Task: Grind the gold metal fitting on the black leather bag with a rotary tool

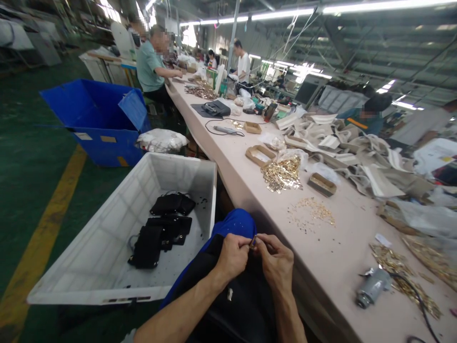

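Note:
My left hand [232,257] and my right hand [274,259] meet over my lap, fingertips pinched together on a small gold metal fitting [253,241]. Both hands are closed in a pinch. Under them lies a black bag piece [235,300] across my blue-clad knee [235,223]. The long pale table [250,190] runs along my right side. On it lie a heap of gold metal fittings [282,174] and a scatter of tiny gold parts [316,209].
A white plastic crate [107,257] with black pouches [164,228] stands on the floor at left, a blue bin [96,119] behind it. A grey power tool [371,287] lies on the table at right. Cream bag pieces [357,152] pile further up. Other people sit along the table.

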`<state>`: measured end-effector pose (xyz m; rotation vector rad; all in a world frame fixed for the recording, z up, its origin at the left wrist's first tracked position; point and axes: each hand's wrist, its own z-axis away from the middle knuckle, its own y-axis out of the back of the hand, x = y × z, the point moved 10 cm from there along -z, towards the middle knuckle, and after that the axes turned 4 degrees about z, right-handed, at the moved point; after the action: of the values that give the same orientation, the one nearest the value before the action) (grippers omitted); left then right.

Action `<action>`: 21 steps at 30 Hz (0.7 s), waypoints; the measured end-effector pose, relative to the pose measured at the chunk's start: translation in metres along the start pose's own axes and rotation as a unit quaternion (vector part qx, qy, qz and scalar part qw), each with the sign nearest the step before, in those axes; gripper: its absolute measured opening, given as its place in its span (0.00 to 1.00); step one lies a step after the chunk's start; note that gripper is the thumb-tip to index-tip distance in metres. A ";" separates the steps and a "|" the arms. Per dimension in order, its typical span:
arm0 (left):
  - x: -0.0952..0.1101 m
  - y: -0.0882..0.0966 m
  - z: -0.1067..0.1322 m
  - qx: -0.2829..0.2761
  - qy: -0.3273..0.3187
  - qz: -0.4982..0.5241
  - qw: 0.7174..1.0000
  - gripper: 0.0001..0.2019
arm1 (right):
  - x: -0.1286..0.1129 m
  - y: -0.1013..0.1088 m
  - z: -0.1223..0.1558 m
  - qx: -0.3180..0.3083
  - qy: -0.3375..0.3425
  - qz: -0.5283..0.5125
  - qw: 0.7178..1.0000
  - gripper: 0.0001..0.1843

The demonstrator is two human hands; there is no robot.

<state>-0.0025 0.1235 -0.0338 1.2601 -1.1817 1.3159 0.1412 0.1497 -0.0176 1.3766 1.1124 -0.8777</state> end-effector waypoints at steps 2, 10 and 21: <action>0.001 0.001 0.001 -0.002 0.000 0.002 1.000 0.18 | 0.000 0.000 0.001 0.012 0.002 0.000 1.000 0.14; 0.014 -0.004 0.011 -0.017 -0.026 -0.013 0.999 0.14 | 0.016 0.001 0.001 0.034 -0.007 0.009 0.999 0.15; 0.020 -0.018 0.020 0.007 -0.144 -0.240 0.960 0.12 | 0.034 0.004 -0.004 -0.009 -0.033 -0.034 0.999 0.17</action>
<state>0.0165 0.1060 -0.0134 1.6623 -0.9716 0.8023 0.1547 0.1589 -0.0479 1.2934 1.1191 -0.9524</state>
